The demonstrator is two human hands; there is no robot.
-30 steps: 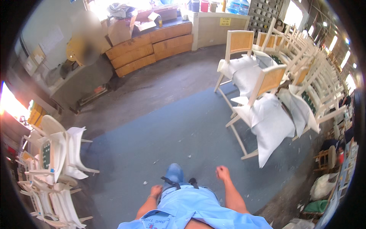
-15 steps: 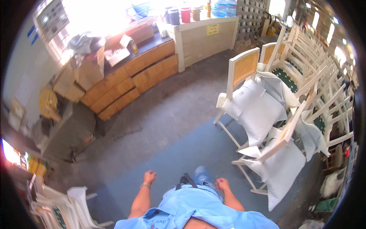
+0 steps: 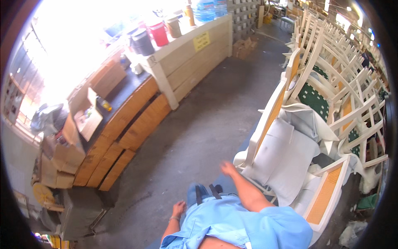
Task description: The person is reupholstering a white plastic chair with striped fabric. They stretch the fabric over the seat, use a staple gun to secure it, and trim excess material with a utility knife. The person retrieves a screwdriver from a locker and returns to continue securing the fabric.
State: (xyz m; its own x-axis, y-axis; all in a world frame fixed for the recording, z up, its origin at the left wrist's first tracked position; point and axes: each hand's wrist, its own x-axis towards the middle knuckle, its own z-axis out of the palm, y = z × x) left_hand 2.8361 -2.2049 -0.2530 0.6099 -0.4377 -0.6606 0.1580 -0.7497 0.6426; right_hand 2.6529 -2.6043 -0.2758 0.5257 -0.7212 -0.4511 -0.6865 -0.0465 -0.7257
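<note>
My left hand [image 3: 179, 208] hangs low beside my body, fingers loosely curled, with nothing visible in it. In front of my body, my right hand [image 3: 228, 168] is stretched forward, smeared by motion; no held thing shows in it. Just to its right stands a white chair [image 3: 267, 120] with a woven cane back. Pale grey sheets [image 3: 275, 157] lie over its seat and hang down. Closer to me on the right is another chair with a cane back panel [image 3: 327, 189], partly under pale sheets. My right hand appears apart from both chairs.
Many white chair frames [image 3: 352, 83] crowd the right side. Along the left runs a wooden bench [image 3: 124, 151] with open cardboard boxes [image 3: 62, 155]. A pale counter [image 3: 203, 54] bears coloured jugs [image 3: 157, 33] and large water bottles [image 3: 204, 10]. Grey floor [image 3: 199, 108] stretches between.
My view has turned to the right and I have come nearer the chairs. My right arm has swung forward; my left hand stays low at my side.
</note>
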